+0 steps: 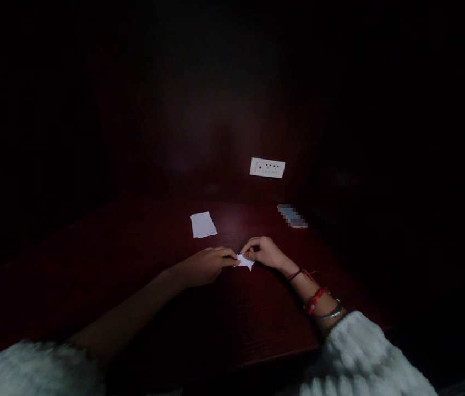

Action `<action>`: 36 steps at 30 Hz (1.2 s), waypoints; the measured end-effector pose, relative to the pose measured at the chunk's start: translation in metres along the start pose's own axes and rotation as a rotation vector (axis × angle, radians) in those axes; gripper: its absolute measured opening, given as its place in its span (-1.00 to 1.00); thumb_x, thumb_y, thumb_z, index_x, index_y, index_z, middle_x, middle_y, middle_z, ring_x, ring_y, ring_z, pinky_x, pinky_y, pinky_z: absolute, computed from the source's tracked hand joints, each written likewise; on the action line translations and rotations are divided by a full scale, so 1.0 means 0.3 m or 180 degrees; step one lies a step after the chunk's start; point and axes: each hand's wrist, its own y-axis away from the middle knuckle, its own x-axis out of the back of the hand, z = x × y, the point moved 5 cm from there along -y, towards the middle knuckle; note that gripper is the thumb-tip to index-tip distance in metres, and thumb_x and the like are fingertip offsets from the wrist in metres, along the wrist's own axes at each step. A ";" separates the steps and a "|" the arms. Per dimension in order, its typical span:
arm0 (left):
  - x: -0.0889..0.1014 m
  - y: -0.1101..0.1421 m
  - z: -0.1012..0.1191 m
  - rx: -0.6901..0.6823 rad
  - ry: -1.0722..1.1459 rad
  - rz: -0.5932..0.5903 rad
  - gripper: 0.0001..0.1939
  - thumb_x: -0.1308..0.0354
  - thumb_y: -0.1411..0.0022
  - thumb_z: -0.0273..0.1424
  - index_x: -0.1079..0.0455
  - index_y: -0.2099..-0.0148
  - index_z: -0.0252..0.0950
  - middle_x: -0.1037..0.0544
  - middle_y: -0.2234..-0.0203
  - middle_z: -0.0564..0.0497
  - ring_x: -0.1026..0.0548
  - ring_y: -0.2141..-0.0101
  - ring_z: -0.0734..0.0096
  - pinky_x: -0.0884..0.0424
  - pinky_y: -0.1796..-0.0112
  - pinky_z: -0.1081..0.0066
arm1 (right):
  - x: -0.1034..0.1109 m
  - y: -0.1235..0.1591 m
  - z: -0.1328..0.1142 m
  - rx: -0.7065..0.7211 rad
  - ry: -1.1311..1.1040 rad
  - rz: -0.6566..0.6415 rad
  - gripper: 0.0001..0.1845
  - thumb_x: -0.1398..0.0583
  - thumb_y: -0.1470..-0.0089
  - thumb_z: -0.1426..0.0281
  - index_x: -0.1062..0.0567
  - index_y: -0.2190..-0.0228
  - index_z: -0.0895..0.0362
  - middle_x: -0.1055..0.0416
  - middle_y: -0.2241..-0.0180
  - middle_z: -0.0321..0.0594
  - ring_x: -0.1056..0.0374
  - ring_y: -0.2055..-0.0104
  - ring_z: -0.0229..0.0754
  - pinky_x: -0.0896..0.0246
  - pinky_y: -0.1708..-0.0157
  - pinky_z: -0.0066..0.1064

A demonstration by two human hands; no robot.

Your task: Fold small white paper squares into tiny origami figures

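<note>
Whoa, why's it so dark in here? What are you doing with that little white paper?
A person has both hands on a small, pointy piece of white paper at a dark red table. The left hand has its fingers at the left side of it, and the right hand is at the right. A stack of white paper sheets lies farther back, apart from both hands. A phone lies off to the right.
</note>
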 end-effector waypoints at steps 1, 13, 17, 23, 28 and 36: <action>0.000 0.001 0.001 -0.0004 -0.0006 -0.0002 -0.51 0.15 -0.02 -0.64 -0.16 0.03 -0.11 -0.25 0.09 0.10 -0.21 0.11 0.42 -0.10 0.12 0.38 | 0.003 0.003 -0.012 0.0114 0.0077 -0.0017 -0.85 -0.13 0.17 0.48 -0.48 0.46 0.16 -0.38 0.50 -0.29 -0.21 0.48 -0.37 -0.08 0.45 -0.57; 0.002 0.002 0.007 0.0022 -0.0029 0.0016 -0.53 0.15 -0.03 -0.63 -0.13 0.02 -0.12 -0.23 0.10 0.09 -0.21 0.12 0.41 -0.11 0.12 0.39 | 0.005 0.020 -0.065 0.0695 0.0313 -0.0298 -0.78 -0.07 0.16 0.60 -0.48 0.46 0.17 -0.39 0.40 -0.26 -0.28 0.39 -0.36 -0.11 0.35 -0.57; -0.001 0.001 0.004 0.0033 -0.0039 0.0041 -0.54 0.15 -0.04 -0.61 -0.13 0.02 -0.11 -0.19 0.06 0.08 -0.19 0.10 0.40 -0.11 0.12 0.38 | 0.009 0.026 -0.073 0.0694 0.0237 -0.0379 -0.80 -0.10 0.17 0.55 -0.48 0.45 0.16 -0.39 0.39 -0.26 -0.28 0.38 -0.34 -0.12 0.35 -0.56; -0.023 -0.002 -0.016 0.0050 0.0035 -0.0045 -0.47 0.15 0.02 -0.65 -0.10 -0.01 -0.12 -0.19 0.04 0.10 -0.16 0.07 0.41 -0.06 0.09 0.38 | 0.008 0.026 -0.068 0.0640 0.0226 -0.0386 -0.82 -0.10 0.16 0.54 -0.47 0.45 0.17 -0.39 0.40 -0.26 -0.28 0.38 -0.33 -0.11 0.35 -0.55; -0.023 0.002 -0.012 0.0063 0.0064 -0.0100 -0.45 0.15 0.04 -0.66 -0.10 -0.01 -0.12 -0.18 0.03 0.11 -0.14 0.06 0.41 -0.05 0.09 0.37 | 0.005 0.023 -0.048 0.0587 0.0287 -0.0299 -0.81 -0.10 0.16 0.53 -0.47 0.43 0.17 -0.39 0.40 -0.26 -0.27 0.39 -0.34 -0.11 0.37 -0.55; -0.023 0.005 -0.006 0.0097 0.0049 -0.0150 -0.46 0.15 0.01 -0.65 -0.07 -0.03 -0.11 -0.15 0.01 0.11 -0.13 0.05 0.42 -0.05 0.09 0.38 | 0.004 0.025 -0.046 0.0398 0.0266 -0.0367 -0.84 -0.14 0.19 0.49 -0.49 0.45 0.16 -0.40 0.40 -0.26 -0.28 0.40 -0.33 -0.11 0.39 -0.55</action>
